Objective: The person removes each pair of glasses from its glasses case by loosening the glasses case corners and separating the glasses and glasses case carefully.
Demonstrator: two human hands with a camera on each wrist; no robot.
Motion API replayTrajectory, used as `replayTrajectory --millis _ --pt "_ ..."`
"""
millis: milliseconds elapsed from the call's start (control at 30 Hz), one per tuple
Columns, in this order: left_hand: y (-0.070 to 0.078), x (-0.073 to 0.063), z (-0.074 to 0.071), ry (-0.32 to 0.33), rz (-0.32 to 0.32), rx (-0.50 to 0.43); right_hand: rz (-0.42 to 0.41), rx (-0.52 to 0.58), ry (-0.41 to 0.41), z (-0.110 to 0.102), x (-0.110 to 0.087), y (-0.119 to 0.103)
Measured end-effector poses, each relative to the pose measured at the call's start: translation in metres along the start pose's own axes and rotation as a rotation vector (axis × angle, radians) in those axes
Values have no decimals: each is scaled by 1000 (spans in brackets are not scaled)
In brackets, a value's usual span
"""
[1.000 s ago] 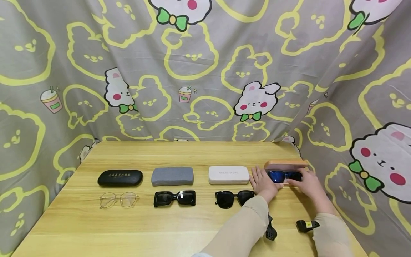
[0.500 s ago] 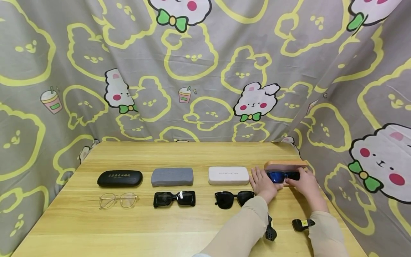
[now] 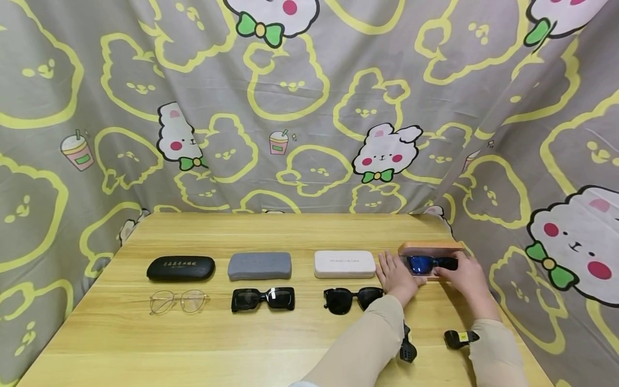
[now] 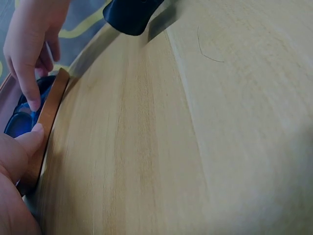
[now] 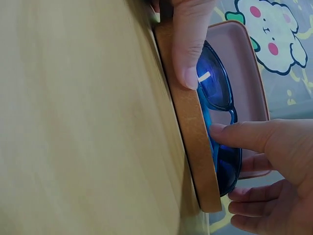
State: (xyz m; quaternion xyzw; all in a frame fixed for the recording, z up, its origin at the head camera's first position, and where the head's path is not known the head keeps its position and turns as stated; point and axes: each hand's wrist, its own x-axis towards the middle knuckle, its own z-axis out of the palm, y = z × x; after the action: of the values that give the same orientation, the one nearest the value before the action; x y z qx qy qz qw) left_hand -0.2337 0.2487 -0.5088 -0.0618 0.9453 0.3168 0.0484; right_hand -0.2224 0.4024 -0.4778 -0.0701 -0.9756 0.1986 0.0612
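Note:
An orange glasses case point(image 3: 429, 248) stands with its lid up at the right of the table. Dark sunglasses with blue lenses point(image 3: 422, 264) sit in its opening, above the front wall point(image 5: 188, 127) in the right wrist view. My left hand point(image 3: 397, 275) grips the case's left end, thumb on the front edge. My right hand point(image 3: 466, 277) pinches the right half of the sunglasses, its thumb point(image 5: 239, 134) by the bridge. Part of the right lens is hidden by these fingers.
Leftward stand a white case point(image 3: 344, 264), a grey case point(image 3: 259, 265) and a black case point(image 3: 181, 268). In front lie black sunglasses point(image 3: 340, 300), partly behind the left forearm, thick-framed sunglasses point(image 3: 263, 299) and thin-framed glasses point(image 3: 179, 302). A patterned curtain point(image 3: 300, 107) surrounds the table.
The blue-lensed sunglasses have shifted slightly right and away within the case, together with my right hand. My left hand and the case have stayed in place.

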Motion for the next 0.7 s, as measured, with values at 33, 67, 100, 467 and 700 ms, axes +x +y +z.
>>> replayTrajectory --millis 33,67,100,467,700 --pt "0 -1 -2 -5 2 -1 1 1 3 -1 -1 0" --pt "0 -2 -4 -12 4 2 4 3 6 -2 -2 0" --pt "0 -3 -5 -19 6 0 7 4 9 -3 -2 1" --pt "0 -4 -10 -37 7 -4 11 31 23 -15 -11 4" --pt "0 2 1 -14 -5 4 12 33 14 -24 -19 6"
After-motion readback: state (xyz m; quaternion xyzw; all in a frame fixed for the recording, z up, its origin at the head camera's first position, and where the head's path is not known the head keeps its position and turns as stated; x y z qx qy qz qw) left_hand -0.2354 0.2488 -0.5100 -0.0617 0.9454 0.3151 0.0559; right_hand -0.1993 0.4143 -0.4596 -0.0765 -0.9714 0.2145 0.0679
